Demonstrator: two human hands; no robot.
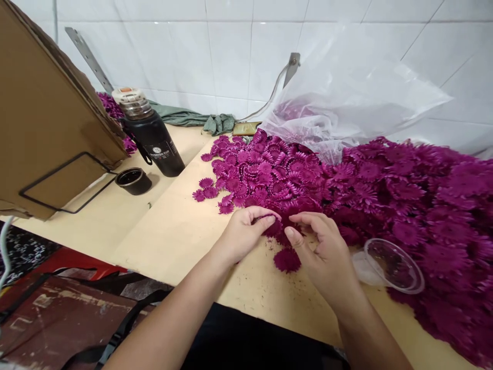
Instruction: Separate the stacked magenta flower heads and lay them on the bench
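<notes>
My left hand [246, 229] pinches a small magenta flower head [274, 226] between thumb and fingers, at the front edge of a pile of like flowers [265, 169]. Close on its right, my right hand [325, 241] holds nothing that I can see; its thumb and forefinger are apart and point toward the held flower. Below and between the hands, a single round flower head [287, 260] lies on the pale table top [185, 231], with dark crumbs scattered around it. A clear round plastic tub [393, 266] lies tilted against the flowers, right of my right hand.
A black flask [156, 136] with a white top stands at the left beside a black cup [133, 181]. A cardboard box [50, 103] with a black wire frame leans there. Behind the pile are a clear plastic bag [346, 103], green cloth [185, 115] and a tiled wall.
</notes>
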